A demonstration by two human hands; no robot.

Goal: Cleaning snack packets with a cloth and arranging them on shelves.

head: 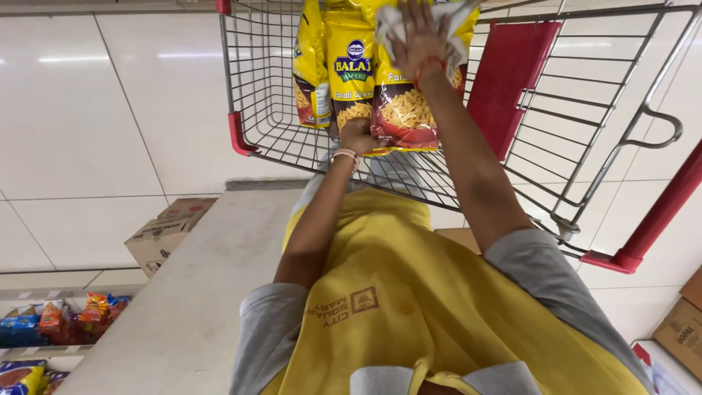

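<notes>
Brown cardboard box (167, 232) on pale tiled floor (80, 124), below-left of the hands; shelf (44, 292) of bright snack packets (66, 318) further left; more cardboard boxes (681, 322) at far lower right.
</notes>
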